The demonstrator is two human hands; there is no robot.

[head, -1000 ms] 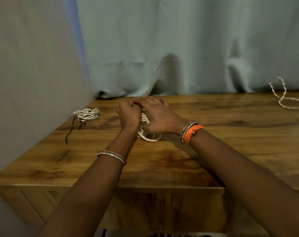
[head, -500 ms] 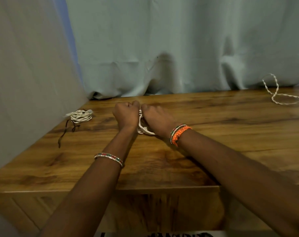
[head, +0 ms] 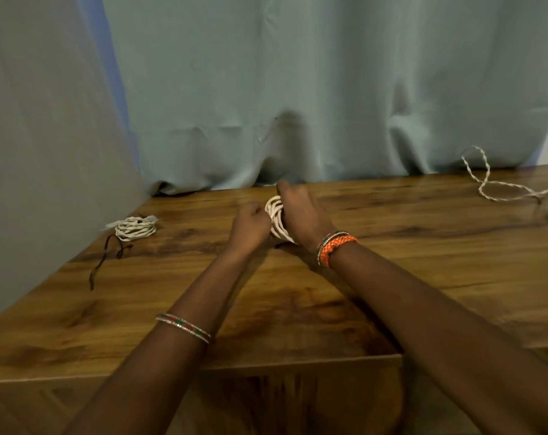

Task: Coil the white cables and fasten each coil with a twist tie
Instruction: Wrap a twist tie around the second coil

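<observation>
Gripping white coil [head: 276,219] in right hand [head: 301,215], standing on edge just above counter [head: 392,271]; pinching at coil's left side with left hand [head: 250,226], clenched, tie itself hidden; likely twisting next; leaving loose cable [head: 498,186] waiting far right; finished coil [head: 136,227] lying far left.

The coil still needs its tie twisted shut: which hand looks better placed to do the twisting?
Probably the left hand. The right hand is wrapped round the white coil, steadying it, while the left sits fisted beside the loops. Whether it pinches a tie is hidden.
</observation>
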